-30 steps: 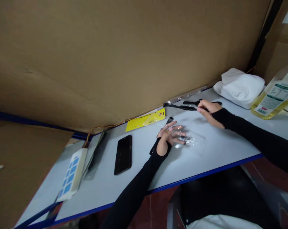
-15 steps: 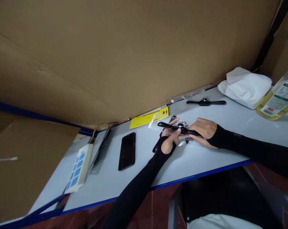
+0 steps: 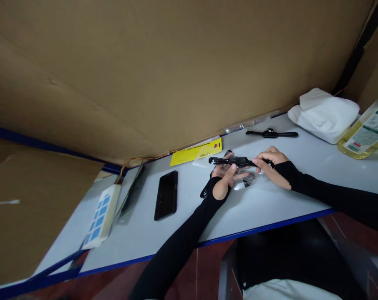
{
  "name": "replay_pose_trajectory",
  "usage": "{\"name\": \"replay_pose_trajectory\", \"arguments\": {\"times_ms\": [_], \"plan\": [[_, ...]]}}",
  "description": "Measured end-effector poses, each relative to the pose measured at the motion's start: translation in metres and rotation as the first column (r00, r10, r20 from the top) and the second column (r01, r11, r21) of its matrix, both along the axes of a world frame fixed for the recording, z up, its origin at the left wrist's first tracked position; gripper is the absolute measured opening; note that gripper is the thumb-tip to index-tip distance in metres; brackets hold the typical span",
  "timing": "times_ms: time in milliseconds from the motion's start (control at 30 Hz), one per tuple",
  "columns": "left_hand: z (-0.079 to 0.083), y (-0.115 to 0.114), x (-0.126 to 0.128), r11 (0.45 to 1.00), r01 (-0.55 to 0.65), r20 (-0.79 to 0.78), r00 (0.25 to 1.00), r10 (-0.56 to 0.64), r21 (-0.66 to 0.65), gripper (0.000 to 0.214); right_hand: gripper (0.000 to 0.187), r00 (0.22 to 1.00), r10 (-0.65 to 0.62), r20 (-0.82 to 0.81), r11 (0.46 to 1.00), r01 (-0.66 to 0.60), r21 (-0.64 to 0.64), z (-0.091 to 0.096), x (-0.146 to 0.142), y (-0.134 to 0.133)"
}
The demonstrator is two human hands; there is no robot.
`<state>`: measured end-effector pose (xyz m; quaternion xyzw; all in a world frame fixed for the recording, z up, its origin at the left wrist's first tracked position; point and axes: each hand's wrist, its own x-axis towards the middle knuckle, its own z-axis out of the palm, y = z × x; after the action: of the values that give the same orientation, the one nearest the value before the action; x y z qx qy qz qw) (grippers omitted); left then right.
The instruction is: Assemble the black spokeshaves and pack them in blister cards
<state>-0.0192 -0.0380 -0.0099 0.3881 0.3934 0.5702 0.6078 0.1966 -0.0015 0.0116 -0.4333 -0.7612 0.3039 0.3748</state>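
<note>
A black spokeshave lies level between my hands, a smooth flat face of its middle turned up. My left hand is beneath its left half, thumb pressed on the near edge. The fingers of my right hand close around its right handle. Clear plastic packaging hangs under the tool about my left hand. Part of another black handle shows beside my left wrist, the rest hidden. A second spokeshave rests on the table farther back to the right.
A yellow card lies at the table's back edge. A black phone and a white power strip are on the left. A white cloth and a bottle of yellow liquid stand right. Cardboard walls rise behind the table.
The spokeshave has been rolled over, so its flat face shows instead of the fittings. My right hand has shifted its hold slightly upward on the handle.
</note>
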Motion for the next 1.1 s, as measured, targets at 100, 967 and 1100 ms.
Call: {"name": "replay_pose_trajectory", "arguments": {"times_ms": [100,967,1100], "plan": [[-0.003,0.001,0.001,1.0,-0.026,-0.011,1.0,0.026,-0.011,0.075,0.04,0.995,-0.084,0.059,0.991,0.09,-0.098,-0.001,-0.006,-0.005],[0.002,0.002,0.001,0.99,-0.053,0.065,0.996,0.062,-0.132,0.061,0.018,0.985,0.057,0.162,0.863,-0.13,0.487,-0.012,-0.001,-0.002],[0.003,0.002,0.0,0.99,-0.019,0.087,0.996,0.031,-0.138,0.06,0.018,0.988,0.06,0.143,0.858,-0.124,0.498,-0.017,-0.002,-0.001]]}}
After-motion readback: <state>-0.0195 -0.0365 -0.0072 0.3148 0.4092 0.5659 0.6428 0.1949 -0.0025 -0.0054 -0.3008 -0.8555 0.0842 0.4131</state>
